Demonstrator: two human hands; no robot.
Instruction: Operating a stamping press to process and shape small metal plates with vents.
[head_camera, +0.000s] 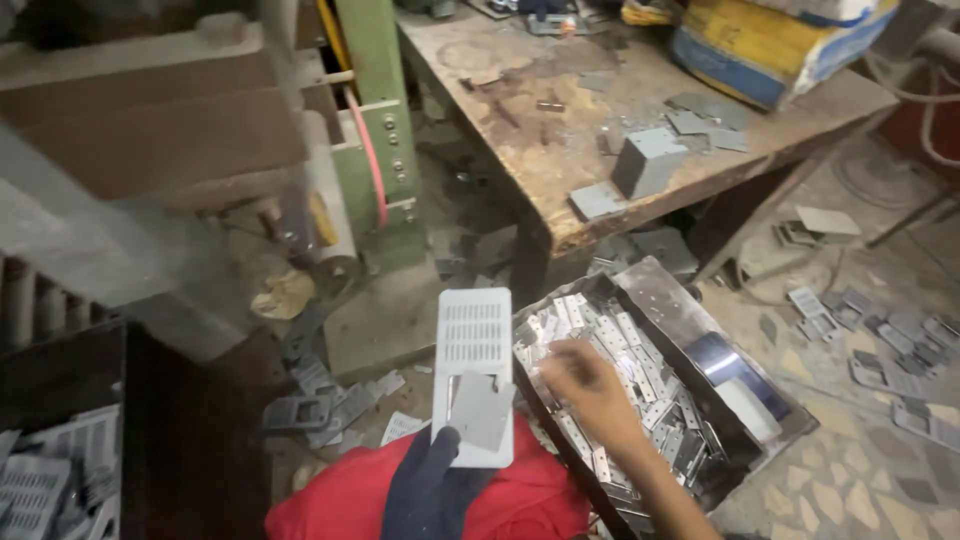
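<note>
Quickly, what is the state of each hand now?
Left hand: in a dark glove, closed on the slotted metal plate.
Right hand: bare, reaching into the tray of small metal strips; grip cannot be told.

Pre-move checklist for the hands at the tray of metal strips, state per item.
1. Left hand, in a dark glove, grips the white slotted metal plate by its lower end: ok.
2. Small grey square metal piece lies against the plate's lower part: ok; whether fixed, cannot tell.
3. Right hand, bare, is down on the small perforated metal strips in the steel tray: ok.
4. Strip actually pinched by the right hand: cannot tell, blurred.
5. Floor around is littered with grey metal stampings: not ok.
</note>
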